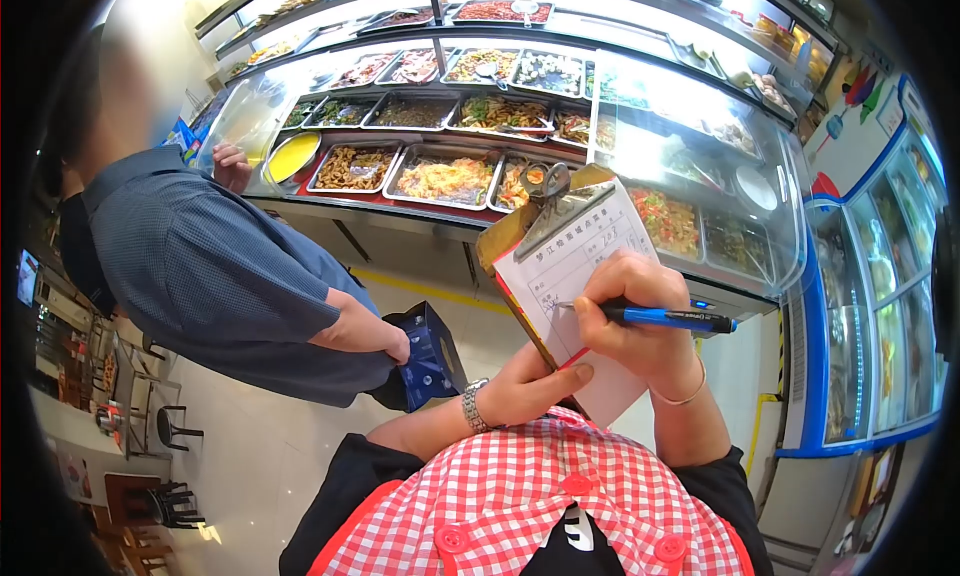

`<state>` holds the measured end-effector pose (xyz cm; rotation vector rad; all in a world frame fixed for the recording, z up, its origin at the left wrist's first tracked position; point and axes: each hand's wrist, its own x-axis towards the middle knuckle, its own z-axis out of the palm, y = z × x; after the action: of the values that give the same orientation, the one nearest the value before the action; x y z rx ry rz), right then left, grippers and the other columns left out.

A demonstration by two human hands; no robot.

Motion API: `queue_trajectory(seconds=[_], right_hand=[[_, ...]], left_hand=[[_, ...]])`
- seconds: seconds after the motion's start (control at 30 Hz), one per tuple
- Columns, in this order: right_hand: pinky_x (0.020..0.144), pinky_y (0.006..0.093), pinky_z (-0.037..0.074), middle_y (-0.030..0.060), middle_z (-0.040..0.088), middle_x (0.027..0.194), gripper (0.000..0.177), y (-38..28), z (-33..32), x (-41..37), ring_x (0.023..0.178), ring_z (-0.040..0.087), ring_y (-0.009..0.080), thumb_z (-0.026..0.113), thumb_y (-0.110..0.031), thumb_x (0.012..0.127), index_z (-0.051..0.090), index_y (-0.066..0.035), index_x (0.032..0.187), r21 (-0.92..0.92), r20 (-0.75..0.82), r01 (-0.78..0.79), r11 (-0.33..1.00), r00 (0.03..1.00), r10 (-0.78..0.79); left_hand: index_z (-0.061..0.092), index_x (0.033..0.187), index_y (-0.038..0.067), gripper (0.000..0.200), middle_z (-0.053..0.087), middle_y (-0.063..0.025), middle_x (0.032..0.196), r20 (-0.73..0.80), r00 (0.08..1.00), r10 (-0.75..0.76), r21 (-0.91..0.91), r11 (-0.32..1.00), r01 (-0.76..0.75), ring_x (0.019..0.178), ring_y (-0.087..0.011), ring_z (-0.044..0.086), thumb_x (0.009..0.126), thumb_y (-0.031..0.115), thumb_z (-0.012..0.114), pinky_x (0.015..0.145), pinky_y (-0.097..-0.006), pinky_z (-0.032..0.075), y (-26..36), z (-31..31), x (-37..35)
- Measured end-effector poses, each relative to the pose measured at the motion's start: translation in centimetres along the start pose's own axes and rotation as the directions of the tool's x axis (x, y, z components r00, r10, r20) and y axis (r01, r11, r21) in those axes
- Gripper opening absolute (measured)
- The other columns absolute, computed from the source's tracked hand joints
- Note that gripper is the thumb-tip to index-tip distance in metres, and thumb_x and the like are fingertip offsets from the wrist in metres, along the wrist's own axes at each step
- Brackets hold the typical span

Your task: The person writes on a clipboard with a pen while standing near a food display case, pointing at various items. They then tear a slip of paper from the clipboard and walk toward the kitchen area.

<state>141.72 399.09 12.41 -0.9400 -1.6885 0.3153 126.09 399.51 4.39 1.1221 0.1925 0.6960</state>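
In my right hand (pixel 640 321) is a blue and black pen (pixel 680 319), its tip on the order pad (pixel 590 251). Printed lines and some handwriting show on the top sheet. The pad lies on a clipboard (pixel 500 238) with a metal clip (pixel 550 201) at its upper end. My left hand (pixel 535 386) supports the clipboard from below, thumb on top at its lower edge and the other fingers hidden behind it. A watch is on my left wrist, and a checked red and white apron (pixel 520 486) covers my front.
A person in a dark blue shirt (pixel 200 246) stands at left, holding a dark blue bag or box (pixel 430 351). Ahead is a food counter with several metal trays (pixel 445 176) and a bowl of yellow liquid (pixel 293 157). A blue-framed glass fridge (pixel 880 306) stands at right; stools (pixel 175 431) are at left.
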Motion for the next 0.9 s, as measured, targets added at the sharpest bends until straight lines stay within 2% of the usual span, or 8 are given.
queue_trajectory(seconds=[0.27,0.37,0.47,0.5,0.6,0.7,0.8,0.9], right_hand=[[0.049,0.0278,0.041,0.0074,0.053,0.061,0.011,0.3,0.2,0.0,0.052,0.051,0.0186,0.066,0.001,0.066,0.055,-0.003,0.066,-0.001,0.003,-0.025,1.000,1.000,0.025],[0.049,0.0260,0.040,0.0058,0.054,0.061,0.011,0.7,-0.1,0.0,0.051,0.050,0.0140,0.066,0.000,0.067,0.055,-0.003,0.066,0.142,0.061,-0.127,0.982,0.991,0.120],[0.049,0.0241,0.040,0.0041,0.054,0.060,0.010,1.0,-1.3,0.5,0.051,0.049,0.0098,0.066,0.000,0.068,0.056,-0.003,0.066,0.152,-0.120,-0.150,0.977,0.978,0.169],[0.047,0.0233,0.039,0.0033,0.054,0.060,0.011,1.3,-1.5,0.8,0.051,0.049,0.0085,0.066,0.000,0.068,0.056,-0.003,0.065,0.025,-0.127,-0.093,0.995,0.987,0.095],[0.047,0.0238,0.039,0.0039,0.055,0.059,0.011,1.3,-1.5,0.8,0.050,0.050,0.0099,0.066,0.000,0.068,0.056,-0.003,0.065,-0.033,-0.105,-0.115,0.993,0.988,0.111],[0.046,0.0246,0.040,0.0048,0.055,0.058,0.012,1.7,-0.9,0.9,0.049,0.050,0.0113,0.067,-0.001,0.067,0.056,-0.003,0.065,-0.079,-0.143,-0.031,0.996,0.989,0.019],[0.046,0.0252,0.040,0.0054,0.054,0.057,0.011,1.6,-1.3,1.0,0.048,0.051,0.0120,0.067,-0.002,0.067,0.056,-0.003,0.065,-0.119,-0.070,-0.030,0.992,0.997,0.021],[0.045,0.0252,0.040,0.0053,0.054,0.058,0.011,1.8,-1.2,0.9,0.048,0.050,0.0119,0.067,-0.001,0.066,0.056,-0.003,0.065,-0.074,-0.117,-0.046,0.996,0.992,0.037]], left_hand=[[0.033,0.132,0.001,0.045,0.049,-0.0055,0.119,0.001,0.997,-0.074,-0.039,0.996,0.074,0.107,-0.0117,0.051,0.091,0.010,0.050,0.085,-0.0288,0.047,-0.2,-0.6,0.0],[0.033,0.133,0.001,0.045,0.048,-0.0068,0.121,-0.005,0.994,-0.108,-0.066,0.992,0.108,0.110,-0.0141,0.050,0.091,0.009,0.050,0.088,-0.0305,0.046,0.2,-0.5,0.0],[0.033,0.133,0.000,0.045,0.048,-0.0078,0.124,0.003,0.991,-0.134,-0.092,0.987,0.134,0.112,-0.0156,0.049,0.091,0.008,0.049,0.091,-0.0321,0.045,0.9,-0.5,0.0],[0.033,0.133,0.000,0.045,0.047,-0.0080,0.124,0.019,0.992,-0.122,-0.082,0.989,0.123,0.113,-0.0158,0.049,0.091,0.008,0.049,0.092,-0.0325,0.044,0.9,-0.6,0.0],[0.035,0.133,0.000,0.044,0.047,-0.0081,0.124,0.031,0.994,-0.109,-0.071,0.991,0.111,0.113,-0.0156,0.048,0.091,0.007,0.049,0.092,-0.0330,0.044,0.9,-0.7,0.1],[0.036,0.132,0.000,0.043,0.048,-0.0080,0.124,0.020,0.994,-0.109,-0.038,0.993,0.110,0.113,-0.0151,0.048,0.091,0.007,0.049,0.093,-0.0328,0.043,0.8,-0.9,0.2],[0.037,0.131,-0.001,0.042,0.048,-0.0079,0.124,0.025,0.997,-0.075,-0.009,0.997,0.075,0.112,-0.0146,0.048,0.091,0.007,0.049,0.093,-0.0323,0.042,0.8,-1.1,0.3],[0.038,0.131,-0.001,0.042,0.049,-0.0078,0.123,0.026,0.997,-0.069,-0.002,0.998,0.069,0.112,-0.0144,0.048,0.091,0.008,0.049,0.093,-0.0321,0.042,0.9,-1.0,0.4]])
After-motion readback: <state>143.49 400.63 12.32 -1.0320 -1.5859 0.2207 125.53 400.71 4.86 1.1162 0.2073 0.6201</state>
